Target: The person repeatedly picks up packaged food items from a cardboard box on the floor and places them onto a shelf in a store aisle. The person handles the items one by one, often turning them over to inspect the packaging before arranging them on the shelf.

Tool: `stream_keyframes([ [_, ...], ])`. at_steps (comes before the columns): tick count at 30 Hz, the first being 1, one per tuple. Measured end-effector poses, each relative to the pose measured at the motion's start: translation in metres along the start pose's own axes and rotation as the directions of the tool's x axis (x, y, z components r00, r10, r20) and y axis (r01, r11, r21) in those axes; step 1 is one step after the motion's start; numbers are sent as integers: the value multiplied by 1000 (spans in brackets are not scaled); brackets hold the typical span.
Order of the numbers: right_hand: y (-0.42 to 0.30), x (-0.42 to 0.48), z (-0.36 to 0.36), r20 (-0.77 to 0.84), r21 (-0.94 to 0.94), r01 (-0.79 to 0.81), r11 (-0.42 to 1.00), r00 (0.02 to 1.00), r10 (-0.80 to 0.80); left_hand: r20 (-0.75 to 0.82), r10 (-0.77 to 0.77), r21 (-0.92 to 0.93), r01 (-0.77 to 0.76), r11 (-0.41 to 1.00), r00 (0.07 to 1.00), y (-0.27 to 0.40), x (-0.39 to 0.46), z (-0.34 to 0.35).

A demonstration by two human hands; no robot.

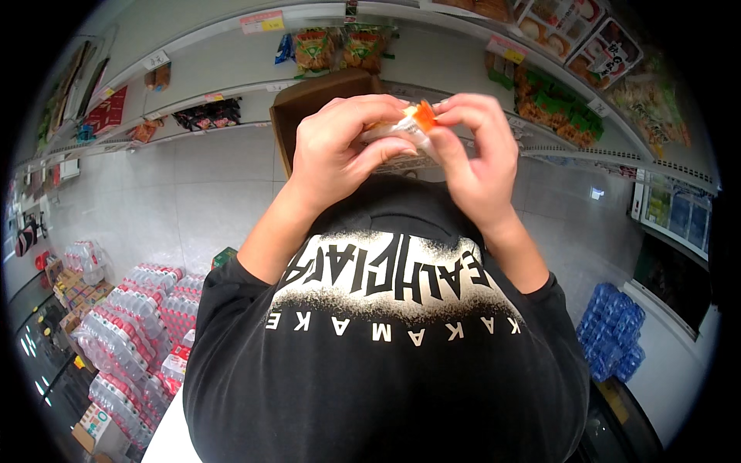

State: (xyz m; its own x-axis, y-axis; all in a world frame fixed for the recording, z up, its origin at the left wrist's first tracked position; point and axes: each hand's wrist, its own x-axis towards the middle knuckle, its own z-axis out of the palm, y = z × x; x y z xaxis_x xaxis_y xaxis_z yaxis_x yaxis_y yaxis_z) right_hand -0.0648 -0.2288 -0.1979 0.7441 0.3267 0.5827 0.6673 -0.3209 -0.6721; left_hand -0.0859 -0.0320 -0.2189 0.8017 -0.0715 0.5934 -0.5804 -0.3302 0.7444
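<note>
My left hand point(333, 144) pinches a small plastic-wrapped packet point(410, 128), white with a yellow and orange end, between thumb and fingers. On its other side, the fingertips of my right hand point(483, 142) grip the orange end. Both hands are raised close together in front of my chest. Behind and below them stands an open brown cardboard box point(282, 124); its inside is largely hidden by my hands.
Ahead run store shelves point(231, 87) with bagged snacks point(365, 49), green packs point(558, 107) and black packets point(208, 114). Shrink-wrapped bottles point(118, 330) are stacked on the left floor. Blue bottle packs point(611, 333) and a glass-fronted cabinet point(677, 208) stand at right.
</note>
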Motion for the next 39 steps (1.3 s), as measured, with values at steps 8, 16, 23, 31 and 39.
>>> stream_keyframes([
  [8, -5, -7, 11, 39, -112, 83, 990, 996, -79, -42, 147, 253, -132, 959, 988, 19, 7, -1],
  [16, 3, -13, 11, -21, 26, 183, 983, 983, -182, 80, -345, -302, 353, 885, 935, 30, 8, -10],
  [23, 9, -9, 8, 119, 15, 134, 991, 984, -134, -27, -311, -136, 304, 943, 950, 33, 6, -8],
  [31, -3, -19, 20, 200, 327, -221, 919, 966, 161, 19, -476, -482, 426, 766, 879, 35, -1, 3],
  [39, -5, -17, 22, 132, 213, -276, 937, 959, 252, 68, -355, -373, 354, 858, 932, 16, -9, 5],
])
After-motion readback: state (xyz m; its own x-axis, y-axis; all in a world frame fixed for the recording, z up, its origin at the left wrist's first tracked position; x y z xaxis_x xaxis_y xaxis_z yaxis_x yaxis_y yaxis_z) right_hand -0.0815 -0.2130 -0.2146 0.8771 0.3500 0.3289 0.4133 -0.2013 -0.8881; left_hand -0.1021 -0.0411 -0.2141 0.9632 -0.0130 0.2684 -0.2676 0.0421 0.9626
